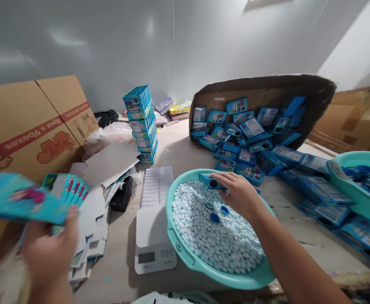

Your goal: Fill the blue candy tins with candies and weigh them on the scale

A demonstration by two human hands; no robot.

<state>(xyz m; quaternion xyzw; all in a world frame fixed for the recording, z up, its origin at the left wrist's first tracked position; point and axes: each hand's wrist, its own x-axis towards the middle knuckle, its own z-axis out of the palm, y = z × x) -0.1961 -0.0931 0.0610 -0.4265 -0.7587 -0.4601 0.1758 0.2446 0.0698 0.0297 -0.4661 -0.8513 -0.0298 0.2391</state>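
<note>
My left hand, smeared by motion, grips a bright blue printed carton at the left edge of the head view, the thumb pressed on its near corner. Over the far side of a turquoise basin, my right hand is closed on a small blue candy box with a dark round spot on its face. Small pale candies fill the basin. Among them lie blue caps, just below my right fingers. A white digital scale stands left of the basin, partly under its rim.
Behind the scale rises a stack of blue boxes. A tipped cardboard carton spills many blue boxes at the back right. Another turquoise basin holds blue caps at far right. Flattened card and a large brown carton crowd the left.
</note>
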